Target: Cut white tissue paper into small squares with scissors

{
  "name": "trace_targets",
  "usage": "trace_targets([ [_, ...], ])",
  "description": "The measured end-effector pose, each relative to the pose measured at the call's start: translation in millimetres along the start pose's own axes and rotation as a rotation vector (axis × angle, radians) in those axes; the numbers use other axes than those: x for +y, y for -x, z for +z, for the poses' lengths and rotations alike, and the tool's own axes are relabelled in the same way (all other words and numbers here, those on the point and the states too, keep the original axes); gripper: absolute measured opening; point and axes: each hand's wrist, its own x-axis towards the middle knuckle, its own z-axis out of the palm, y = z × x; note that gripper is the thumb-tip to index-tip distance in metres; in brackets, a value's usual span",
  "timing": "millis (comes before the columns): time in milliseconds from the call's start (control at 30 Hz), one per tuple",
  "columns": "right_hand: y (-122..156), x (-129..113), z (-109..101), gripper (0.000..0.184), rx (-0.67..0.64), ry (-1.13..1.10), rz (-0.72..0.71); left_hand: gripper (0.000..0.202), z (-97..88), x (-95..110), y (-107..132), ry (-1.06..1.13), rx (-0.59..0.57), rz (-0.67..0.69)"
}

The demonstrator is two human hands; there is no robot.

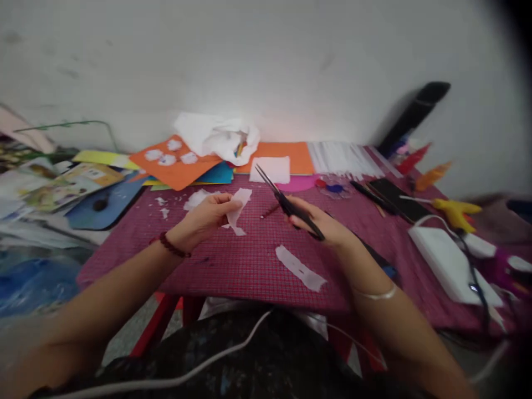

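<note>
My left hand (205,218) pinches a small white piece of paper (238,208) above the red checked tablecloth (233,260). My right hand (322,223) grips black scissors (286,204), whose blades stand slightly apart and point up and left, a short way from the paper's right edge. A white paper strip (301,269) lies on the cloth below the scissors. Small white scraps (195,198) lie behind my left hand.
Orange card (177,160) with white paper flowers, crumpled white paper (218,136) and coloured sheets lie at the back. A white block with a cable (451,263), a yellow glue gun (457,210), a black phone (397,198) and pens sit right. Magazines (62,185) are piled left.
</note>
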Motion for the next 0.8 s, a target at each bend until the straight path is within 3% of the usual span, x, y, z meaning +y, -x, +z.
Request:
trace_targets([
  [167, -11, -5, 29, 0.066, -0.148, 0.164, 0.106, 0.016, -53.1, -16, 3, 0.133, 0.136, 0.088],
  [300, -35, -3, 41, 0.066, -0.261, 0.169, 0.212, 0.014, -76.7, -25, -6, 0.028, 0.104, 0.164],
  [500, -72, -3, 52, 0.066, -0.321, 0.183, 0.29, 0.018, -93.5, -30, -26, -0.103, -0.021, 0.139],
  [800, -89, 12, 56, 0.059, -0.302, 0.045, 0.421, 0.018, -101.1, -34, -39, -0.032, -0.019, 0.064],
])
